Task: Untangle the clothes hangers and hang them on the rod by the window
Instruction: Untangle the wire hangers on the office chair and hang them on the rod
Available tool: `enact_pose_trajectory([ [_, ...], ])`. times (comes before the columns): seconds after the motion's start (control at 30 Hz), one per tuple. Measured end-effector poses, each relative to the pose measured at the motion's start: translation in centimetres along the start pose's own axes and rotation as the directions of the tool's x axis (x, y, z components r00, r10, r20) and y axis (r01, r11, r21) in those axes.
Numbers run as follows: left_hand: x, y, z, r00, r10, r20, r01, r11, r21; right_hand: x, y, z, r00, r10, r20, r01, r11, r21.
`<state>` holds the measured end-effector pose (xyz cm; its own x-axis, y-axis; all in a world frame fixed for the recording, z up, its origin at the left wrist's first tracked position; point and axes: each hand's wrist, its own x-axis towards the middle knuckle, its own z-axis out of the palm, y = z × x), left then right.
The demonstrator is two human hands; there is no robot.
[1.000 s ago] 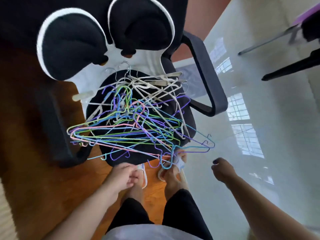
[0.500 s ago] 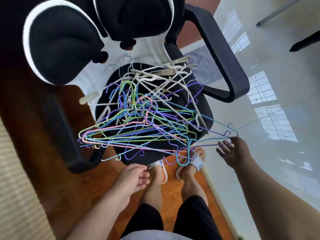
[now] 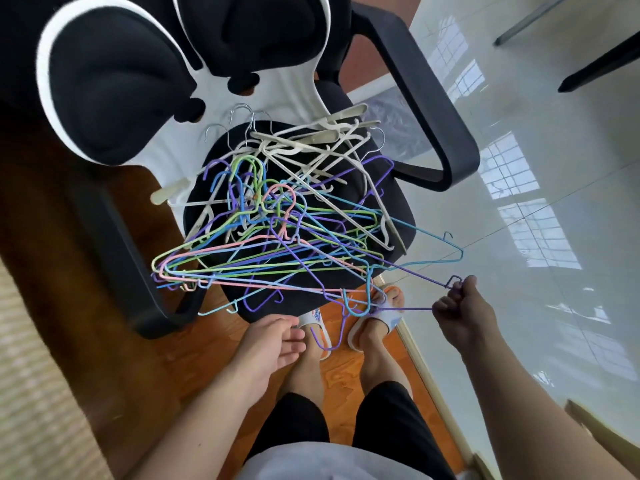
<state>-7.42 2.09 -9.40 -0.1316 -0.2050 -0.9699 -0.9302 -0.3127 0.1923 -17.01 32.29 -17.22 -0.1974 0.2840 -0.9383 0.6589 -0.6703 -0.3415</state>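
Hangers heaped on chair seat, straddling wood and tile floor.

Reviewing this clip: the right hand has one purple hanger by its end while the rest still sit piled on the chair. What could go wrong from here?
1. The purple hanger that the right hand grips runs into the hanger pile; pulling may drag the pile off the chair seat.
2. Several hangers already overhang the seat's front edge, so they could drop onto the feet.
3. The left hand is off the pile, so nothing steadies it.
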Motion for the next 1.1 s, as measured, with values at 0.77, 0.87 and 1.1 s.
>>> enact_pose_trajectory([
  [0.77, -5.4, 1.8, -3.1, 0.843, 0.404, 0.354, -0.443, 0.896, 0.033, -13.1, 0.5, 4.9, 0.912, 0.305, 0.275, -0.403, 0.795, 0.453],
  [0.87, -6.5, 4.8, -0.2, 0.732, 0.462, 0.501, -0.540, 0.842, 0.012, -13.1, 4.6, 6.2, 0.902, 0.311, 0.298, -0.415, 0.814, 0.406],
  [1.1, -6.0, 9.8, 5.4, 0.800, 0.569, 0.190, -0.554, 0.822, -0.130, -16.6, 11.0, 9.6, 0.767, 0.463, 0.444, -0.586, 0.787, 0.191],
])
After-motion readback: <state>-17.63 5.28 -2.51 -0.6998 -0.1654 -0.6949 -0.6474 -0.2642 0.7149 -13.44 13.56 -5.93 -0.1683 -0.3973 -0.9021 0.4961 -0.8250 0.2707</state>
